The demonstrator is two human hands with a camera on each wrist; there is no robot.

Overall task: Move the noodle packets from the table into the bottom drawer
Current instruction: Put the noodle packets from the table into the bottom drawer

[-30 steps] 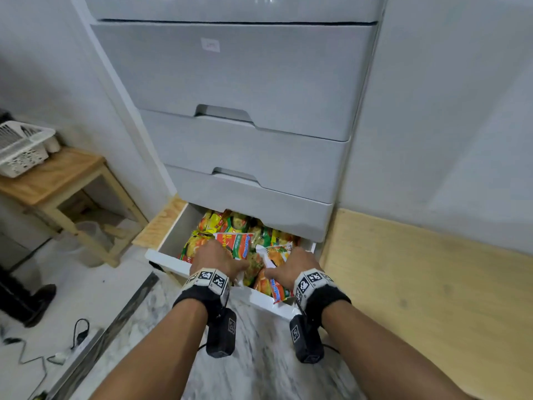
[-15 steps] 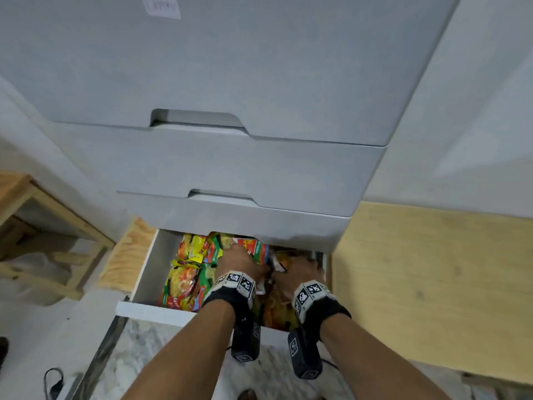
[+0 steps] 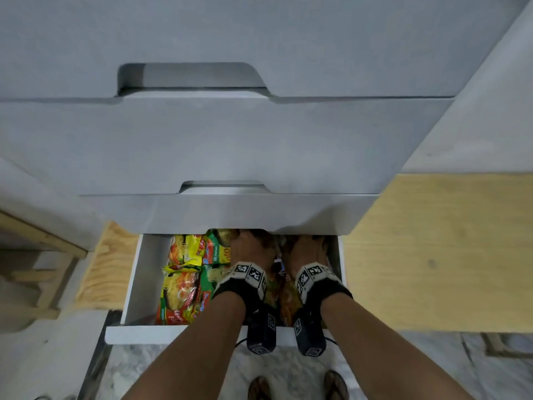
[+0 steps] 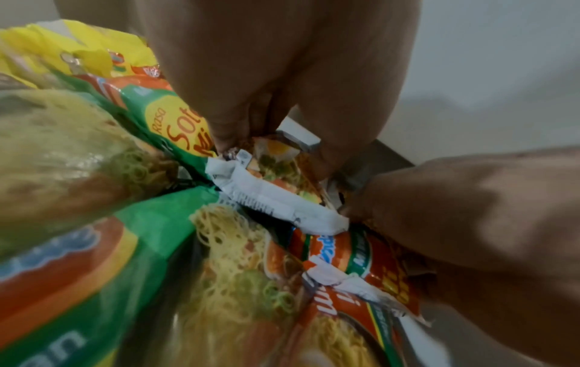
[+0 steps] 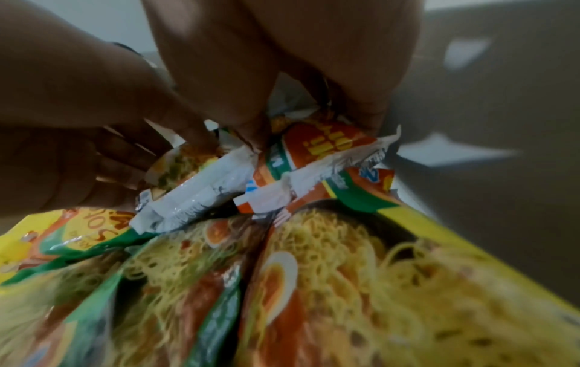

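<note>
The white bottom drawer (image 3: 138, 334) stands pulled out and holds several yellow, green and orange noodle packets (image 3: 184, 284). Both hands reach deep into its back half, under the drawer front above. My left hand (image 3: 248, 251) pinches a white-edged noodle packet (image 4: 276, 193) between thumb and fingers (image 4: 226, 124). My right hand (image 3: 305, 252) pinches an orange noodle packet (image 5: 323, 149) just beside it, its fingers (image 5: 361, 106) curled over the far edge. The two held packets stand on edge, touching, on top of the flat ones. The head view hides both sets of fingertips.
Two closed grey drawer fronts (image 3: 230, 145) overhang the open drawer. A pale wooden board (image 3: 432, 249) lies to the right, and a wooden stool (image 3: 37, 255) stands to the left. The person's feet (image 3: 297, 385) are on the marble floor below the drawer front.
Both hands have moved from the drawer's front edge to its back, carrying their packets in. The head has come closer and lower over the drawer.
</note>
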